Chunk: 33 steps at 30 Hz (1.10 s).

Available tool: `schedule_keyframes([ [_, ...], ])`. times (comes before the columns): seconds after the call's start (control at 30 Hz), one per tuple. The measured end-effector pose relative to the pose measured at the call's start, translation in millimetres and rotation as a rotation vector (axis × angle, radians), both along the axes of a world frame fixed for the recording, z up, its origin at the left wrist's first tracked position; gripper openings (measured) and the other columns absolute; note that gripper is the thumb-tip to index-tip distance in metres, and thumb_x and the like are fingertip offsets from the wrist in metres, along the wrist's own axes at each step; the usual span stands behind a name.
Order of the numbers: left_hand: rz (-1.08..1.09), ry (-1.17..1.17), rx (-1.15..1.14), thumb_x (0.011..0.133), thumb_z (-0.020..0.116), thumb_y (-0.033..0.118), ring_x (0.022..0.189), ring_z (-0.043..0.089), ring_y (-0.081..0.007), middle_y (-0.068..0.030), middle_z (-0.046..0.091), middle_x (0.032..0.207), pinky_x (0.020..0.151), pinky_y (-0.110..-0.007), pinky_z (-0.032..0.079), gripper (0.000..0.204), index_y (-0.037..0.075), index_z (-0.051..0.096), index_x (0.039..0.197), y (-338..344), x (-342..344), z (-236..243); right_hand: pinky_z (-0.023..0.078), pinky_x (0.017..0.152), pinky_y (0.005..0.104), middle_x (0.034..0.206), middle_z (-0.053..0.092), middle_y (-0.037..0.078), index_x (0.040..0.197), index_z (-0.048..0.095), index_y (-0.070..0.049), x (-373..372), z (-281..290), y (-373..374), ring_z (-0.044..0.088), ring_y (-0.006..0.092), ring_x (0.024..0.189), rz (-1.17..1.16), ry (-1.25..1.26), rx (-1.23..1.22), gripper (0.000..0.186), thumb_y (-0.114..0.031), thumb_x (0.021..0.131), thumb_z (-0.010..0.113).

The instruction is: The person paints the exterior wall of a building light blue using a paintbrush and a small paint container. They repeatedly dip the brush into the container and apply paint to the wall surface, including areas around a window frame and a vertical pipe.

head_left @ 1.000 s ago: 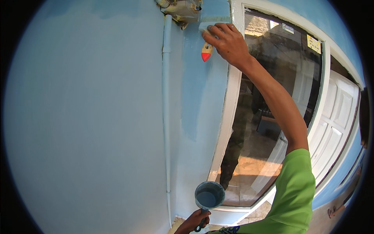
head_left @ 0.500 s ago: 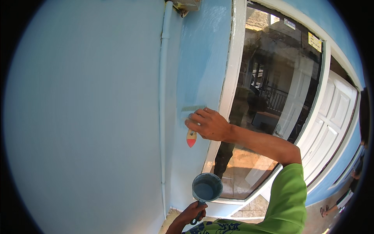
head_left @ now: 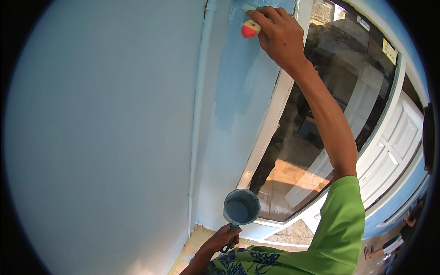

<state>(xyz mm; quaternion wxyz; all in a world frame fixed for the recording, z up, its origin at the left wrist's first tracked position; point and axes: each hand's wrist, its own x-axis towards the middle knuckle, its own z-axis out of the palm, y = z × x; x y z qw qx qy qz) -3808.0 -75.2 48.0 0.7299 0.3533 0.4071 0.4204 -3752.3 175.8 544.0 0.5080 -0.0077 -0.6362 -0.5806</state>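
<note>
High up, my right hand point(head_left: 283, 36) grips a paintbrush point(head_left: 250, 29) with a pale wooden handle and a red tip. Its handle end faces down toward me, and the bristles are mostly hidden near the blue wall strip point(head_left: 231, 87) beside the window frame. Fresh, darker blue paint covers the upper part of that strip, with ragged streaks at its lower end. Low in the middle, my left hand point(head_left: 223, 237) is closed round the handle of a dark grey dipper point(head_left: 241, 207). Bluish-grey paint lies inside the dipper, which I hold level.
A pale pipe point(head_left: 198, 101) runs down the corner beside the wide light-blue wall point(head_left: 105, 137). Right of the strip stand a white frame point(head_left: 270, 126), a reflective glass pane point(head_left: 316, 133) and a white panelled door point(head_left: 396, 142). Another person point(head_left: 389, 245) shows at the far right edge.
My right hand has moved up the strip with the paintbrush, and the arm is stretched higher. The left hand still holds the dipper in nearly the same place. The view has shifted slightly.
</note>
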Motion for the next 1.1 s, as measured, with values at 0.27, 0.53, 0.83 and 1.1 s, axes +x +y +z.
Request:
schedule_keyframes([
  [0.27, 0.013, -0.021, 0.011, 0.104, 0.061, 0.034, 0.060, 0.057, -0.0108, -0.0039, 0.063, 0.079, 0.052, -0.027, 0.045, 0.031, 0.004, 0.058, 0.113, -8.9, -2.2, -12.9, 0.048, 0.092, 0.0411, 0.108, 0.060, 0.012, 0.105, 0.064, -0.005, -31.6, -197.3, 19.5, 0.057, 0.0278, 0.106, -0.119, -0.406, -0.101, 0.026, -0.015, 0.082, 0.065],
  [0.53, -0.014, 0.016, 0.023, 0.107, 0.057, 0.029, 0.059, 0.058, -0.0134, -0.0058, 0.063, 0.078, 0.054, -0.031, 0.045, 0.025, 0.004, 0.055, 0.106, -10.9, -3.3, -10.2, 0.050, 0.083, 0.0399, 0.102, 0.061, 0.006, 0.105, 0.067, -0.009, -10.0, -337.1, -13.2, 0.060, 0.0256, 0.101, 0.034, -0.592, -0.663, 0.025, -0.013, 0.080, 0.068],
  [0.83, 0.010, 0.040, -0.015, 0.102, 0.062, 0.033, 0.056, 0.055, -0.0108, -0.0025, 0.060, 0.073, 0.052, -0.026, 0.043, 0.029, 0.005, 0.058, 0.103, -15.3, -2.4, -3.2, 0.055, 0.070, 0.0402, 0.093, 0.070, 0.008, 0.111, 0.071, -0.013, 7.6, -166.9, 11.8, 0.068, 0.0291, 0.082, 0.443, 0.024, -0.900, 0.022, -0.012, 0.089, 0.074],
  [1.1, 0.015, 0.093, -0.028, 0.107, 0.055, 0.028, 0.054, 0.054, -0.0125, -0.0048, 0.061, 0.071, 0.050, -0.029, 0.042, 0.023, 0.006, 0.052, 0.100, -13.1, -0.4, 16.3, 0.048, 0.086, 0.0373, 0.108, 0.061, 0.001, 0.113, 0.065, -0.016, 8.8, -184.6, 19.2, 0.060, 0.0214, 0.104, -0.029, -0.315, -0.285, 0.035, -0.006, 0.079, 0.070],
])
